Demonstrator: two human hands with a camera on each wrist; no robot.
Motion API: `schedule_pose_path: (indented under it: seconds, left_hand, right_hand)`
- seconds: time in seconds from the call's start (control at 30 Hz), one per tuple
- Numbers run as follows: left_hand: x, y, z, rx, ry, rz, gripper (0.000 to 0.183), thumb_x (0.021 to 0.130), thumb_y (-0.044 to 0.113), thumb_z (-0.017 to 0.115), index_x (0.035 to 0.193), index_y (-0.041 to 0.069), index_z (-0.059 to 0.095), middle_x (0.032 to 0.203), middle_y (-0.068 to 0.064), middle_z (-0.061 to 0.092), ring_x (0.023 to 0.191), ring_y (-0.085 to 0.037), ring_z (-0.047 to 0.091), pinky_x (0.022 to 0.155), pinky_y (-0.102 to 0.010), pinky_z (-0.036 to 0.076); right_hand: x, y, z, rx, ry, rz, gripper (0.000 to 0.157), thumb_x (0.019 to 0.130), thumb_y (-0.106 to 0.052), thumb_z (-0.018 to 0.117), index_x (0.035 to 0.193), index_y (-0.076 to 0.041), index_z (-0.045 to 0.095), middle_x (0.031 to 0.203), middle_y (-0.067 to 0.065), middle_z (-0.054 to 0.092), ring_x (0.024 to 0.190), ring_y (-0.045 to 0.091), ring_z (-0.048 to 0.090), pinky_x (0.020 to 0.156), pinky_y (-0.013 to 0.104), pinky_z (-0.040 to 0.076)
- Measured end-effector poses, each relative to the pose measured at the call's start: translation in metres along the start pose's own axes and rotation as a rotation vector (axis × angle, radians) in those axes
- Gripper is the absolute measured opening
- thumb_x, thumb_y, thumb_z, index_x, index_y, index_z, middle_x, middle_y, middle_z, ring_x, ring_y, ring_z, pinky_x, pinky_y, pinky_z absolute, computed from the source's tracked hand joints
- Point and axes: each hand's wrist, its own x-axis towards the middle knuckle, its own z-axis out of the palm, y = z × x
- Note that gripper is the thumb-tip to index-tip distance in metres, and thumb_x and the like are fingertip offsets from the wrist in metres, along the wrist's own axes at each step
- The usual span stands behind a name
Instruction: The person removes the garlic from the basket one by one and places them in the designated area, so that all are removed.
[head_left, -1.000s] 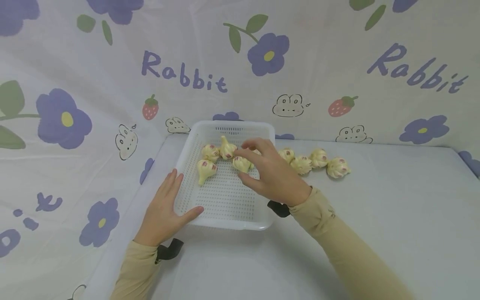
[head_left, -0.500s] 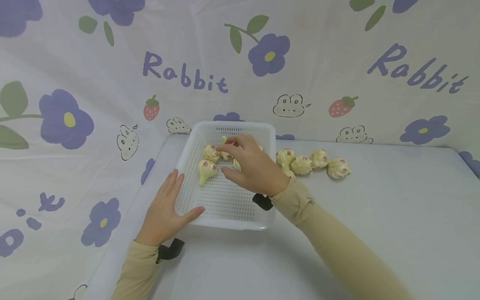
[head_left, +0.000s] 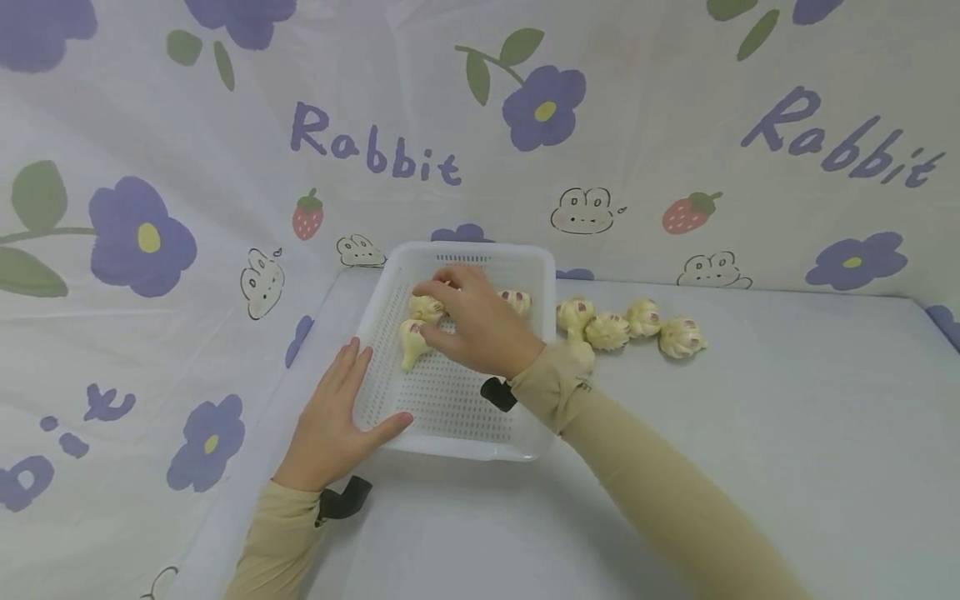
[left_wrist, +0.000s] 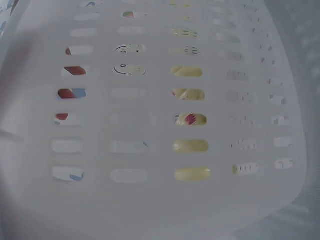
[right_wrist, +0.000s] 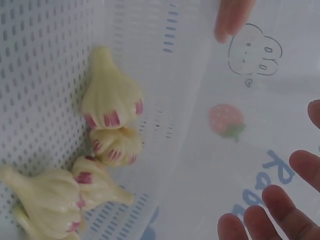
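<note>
Rabbit-print cloth (head_left: 510, 192) is hanging behind a pale surface (head_left: 787, 400), where a white perforated basket (head_left: 450, 448) is standing. At least five garlic bulbs (right_wrist: 112, 92) are lying inside the basket; at least four loose bulbs (head_left: 681, 337) are sitting right of it, so the work is looking about half done. The left grip (head_left: 326, 417) is resting along the basket's left side, uncurled; the right grip (head_left: 483, 321) is arching over the basket's bulbs, seemingly holding none.

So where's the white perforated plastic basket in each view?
Head: the white perforated plastic basket, near the centre.
Left wrist: its slotted wall fills most of the frame.
Right wrist: its perforated interior, on the left.
Shared landmark: pale yellow, purple-marked garlic bulbs, behind that wall in the left wrist view.
</note>
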Motion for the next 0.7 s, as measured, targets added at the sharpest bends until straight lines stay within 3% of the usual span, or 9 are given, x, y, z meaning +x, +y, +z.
schedule_pose_path:
  seconds: [0.2,0.43,0.7]
  left_hand:
    - [-0.001,-0.001,-0.001,-0.006,0.002,-0.001,0.105,0.083,0.056,0.079,0.161,0.001,0.036,0.171,-0.019,0.026,0.158,-0.039,0.026,0.123,-0.063,0.03]
    - [-0.001,-0.001,-0.001,0.007,0.003,0.004,0.105,0.083,0.056,0.079,0.161,0.001,0.035,0.171,-0.019,0.027,0.158,-0.039,0.026,0.123,-0.062,0.031]
    - [-0.001,-0.002,0.001,-0.002,0.021,0.024,0.105,0.082,0.056,0.08,0.16,0.001,0.037,0.17,-0.02,0.029,0.157,-0.04,0.028,0.123,-0.062,0.031]
  right_hand:
    - [0.01,0.0,0.013,0.0,-0.036,0.034,0.04,0.096,-0.019,0.072,0.133,-0.006,0.069,0.129,0.016,0.063,0.123,0.03,0.056,0.106,0.041,0.051]
    - [0.019,0.003,0.033,-0.003,-0.115,0.116,0.04,0.097,-0.019,0.067,0.135,-0.009,0.067,0.131,0.015,0.059,0.118,0.03,0.052,0.087,0.038,0.058]
    - [0.024,0.008,0.049,-0.035,-0.157,0.135,0.041,0.096,-0.023,0.068,0.135,-0.01,0.068,0.131,0.014,0.061,0.118,0.029,0.058,0.095,0.039,0.057]
